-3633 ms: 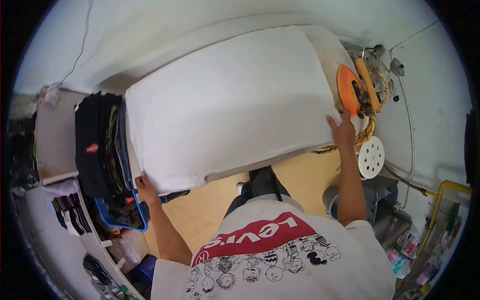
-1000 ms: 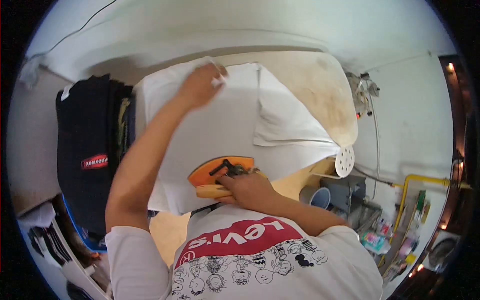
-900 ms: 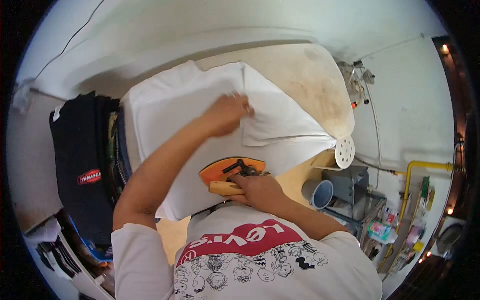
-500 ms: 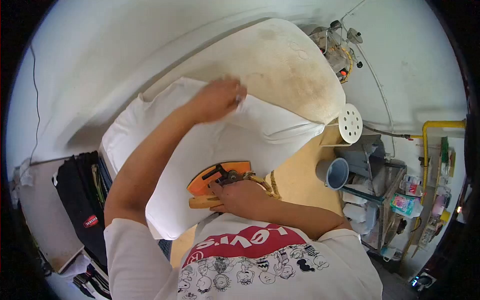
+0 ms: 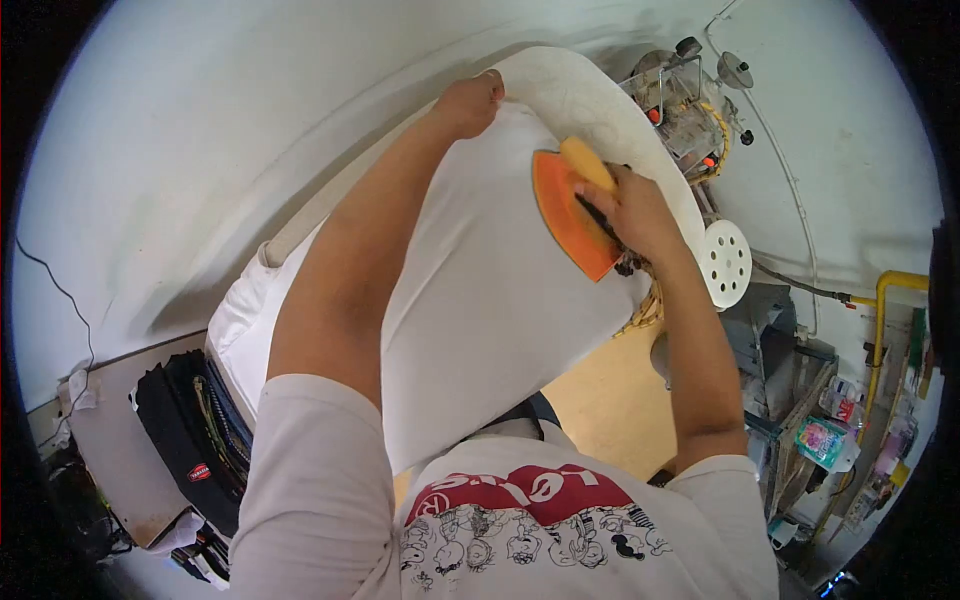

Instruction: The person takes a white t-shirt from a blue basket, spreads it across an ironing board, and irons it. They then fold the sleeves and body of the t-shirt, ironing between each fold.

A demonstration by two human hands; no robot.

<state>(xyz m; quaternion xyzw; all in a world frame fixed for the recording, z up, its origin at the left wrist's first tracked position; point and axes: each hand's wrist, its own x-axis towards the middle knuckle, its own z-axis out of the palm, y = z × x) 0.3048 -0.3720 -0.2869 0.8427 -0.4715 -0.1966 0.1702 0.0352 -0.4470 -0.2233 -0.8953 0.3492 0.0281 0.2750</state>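
A white cloth (image 5: 480,270) lies spread over the padded ironing board (image 5: 570,80). My left hand (image 5: 472,105) is closed on the cloth's far edge, near the far side of the board. Wrapped round the handle of an orange iron (image 5: 565,210) is my right hand (image 5: 638,210). The iron rests on the right part of the cloth, its wooden handle turned toward the far side. Part of its wrapped cord shows beneath my right wrist.
A white perforated disc (image 5: 726,264) stands at the board's right edge. Beyond it are a boiler-like device (image 5: 680,115), a yellow pipe (image 5: 882,330) and a shelf with bottles and a detergent pack (image 5: 822,442). Dark folded garments (image 5: 185,430) hang at the left.
My left hand has moved away from me and grips the cloth, which is pulled farther up the board. My right hand has carried the iron from near my body to the cloth's far right.
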